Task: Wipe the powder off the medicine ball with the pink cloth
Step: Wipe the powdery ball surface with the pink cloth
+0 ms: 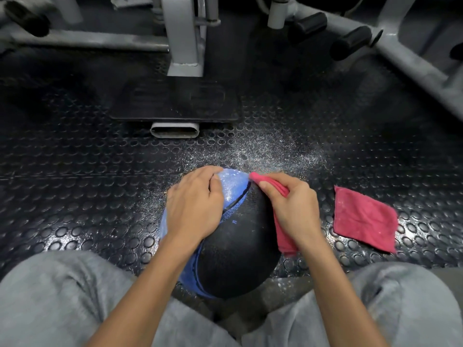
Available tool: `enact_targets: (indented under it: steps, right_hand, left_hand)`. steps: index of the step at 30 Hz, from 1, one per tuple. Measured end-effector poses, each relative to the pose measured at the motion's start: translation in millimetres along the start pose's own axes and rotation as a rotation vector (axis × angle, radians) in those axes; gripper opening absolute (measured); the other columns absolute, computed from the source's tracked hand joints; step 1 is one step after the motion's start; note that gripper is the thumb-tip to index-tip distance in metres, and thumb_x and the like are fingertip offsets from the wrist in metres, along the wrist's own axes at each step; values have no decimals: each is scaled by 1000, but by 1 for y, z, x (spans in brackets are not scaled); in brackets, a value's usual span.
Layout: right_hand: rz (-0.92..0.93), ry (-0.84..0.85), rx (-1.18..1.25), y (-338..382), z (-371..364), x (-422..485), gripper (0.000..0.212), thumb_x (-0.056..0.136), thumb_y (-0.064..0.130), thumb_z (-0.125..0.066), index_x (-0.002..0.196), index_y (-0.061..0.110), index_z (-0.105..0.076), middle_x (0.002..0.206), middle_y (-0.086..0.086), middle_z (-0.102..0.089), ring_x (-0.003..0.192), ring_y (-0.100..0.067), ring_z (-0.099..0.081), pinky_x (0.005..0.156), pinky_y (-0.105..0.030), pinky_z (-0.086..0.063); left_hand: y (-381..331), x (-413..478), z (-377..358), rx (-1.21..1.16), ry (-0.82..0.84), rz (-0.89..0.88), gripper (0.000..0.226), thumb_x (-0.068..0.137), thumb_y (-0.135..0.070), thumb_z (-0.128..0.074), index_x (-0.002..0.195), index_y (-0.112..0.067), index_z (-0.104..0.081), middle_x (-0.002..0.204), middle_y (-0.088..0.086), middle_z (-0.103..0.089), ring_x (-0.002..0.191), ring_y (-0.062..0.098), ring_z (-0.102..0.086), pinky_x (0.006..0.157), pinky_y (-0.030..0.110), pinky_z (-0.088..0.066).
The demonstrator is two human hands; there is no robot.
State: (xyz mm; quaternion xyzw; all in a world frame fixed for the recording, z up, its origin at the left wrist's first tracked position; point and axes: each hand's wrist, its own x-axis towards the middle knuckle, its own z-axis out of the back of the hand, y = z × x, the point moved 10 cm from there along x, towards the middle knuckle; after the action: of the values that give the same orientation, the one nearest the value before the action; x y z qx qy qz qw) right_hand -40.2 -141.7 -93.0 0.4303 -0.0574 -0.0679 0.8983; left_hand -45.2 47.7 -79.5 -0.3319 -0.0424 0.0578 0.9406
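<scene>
**A:** Start wide. What is underfoot?

**B:** A black rubber floor [75, 171] with raised round studs, and a grey painted steel machine frame [184, 46] standing at the far side. White powder is dusted over the studs just beyond the ball.

**A:** And the ball?

**B:** The medicine ball [240, 259] sits on the floor between the person's knees. It is round and pebbled, with black and blue panels split by dark seams. The black panel looks largely clean. The far blue panel is speckled white, so I'd judge the wiping well under way but not finished.

**A:** I see two cloths.

**B:** A second pink cloth [363, 219], soft and nappy, lies flat on the floor to the right, apart from the ball. The pink cloth [284, 236] in use is bunched and draped down the ball's right side.

**A:** Hands?

**B:** The right hand [295, 209] grips that cloth and presses its tip against the seam near the top. The left hand [195, 206] lies over the blue panel with its fingers bent round the curve, steadying the ball.

**A:** What's left?

**B:** The powder patch [231, 186] between the two hands.
</scene>
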Motion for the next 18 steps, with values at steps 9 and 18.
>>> enact_targets:
  steps: [9,18]
  right_hand:
    - [33,44,-224,4,-3,11,24,87,41,-57,109,36,-65,100,-4,-65,98,-27,-58,80,-32,-41]
    - [253,14,-175,55,-6,-39,23,85,46,-56,105,41,-66,86,2,-55,79,-21,-58,72,-33,-44]
  left_hand:
    - [3,2,-1,-21,40,-32,34,99,-27,-34,124,-30,-55,131,-12,-54,123,9,-43,104,32,-27]
    - [8,8,-2,-20,65,-13,34,99,-26,-34,124,-32,-56,132,-12,-54,122,12,-43,100,30,-28]
